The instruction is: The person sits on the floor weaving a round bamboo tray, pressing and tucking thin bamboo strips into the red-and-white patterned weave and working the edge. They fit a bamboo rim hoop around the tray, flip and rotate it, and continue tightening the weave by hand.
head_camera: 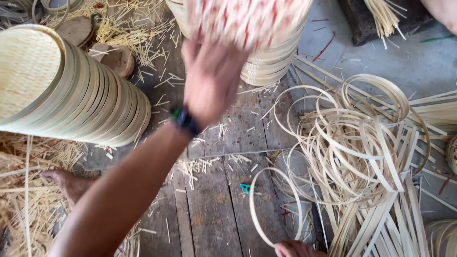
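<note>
Round woven tray [247,19], pale with red strands, blurred, seemingly tilted atop stacked trays [266,62], upper centre

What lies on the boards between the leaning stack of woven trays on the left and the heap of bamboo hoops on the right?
In the head view, between the tray stack and the hoops: scattered bamboo offcuts on grey boards, crossed above by the left hand.

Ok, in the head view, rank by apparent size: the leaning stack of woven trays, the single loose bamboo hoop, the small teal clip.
1. Stack of woven trays, largest.
2. Bamboo hoop, held at its lower end by the right hand.
3. Teal clip, smallest.
</note>
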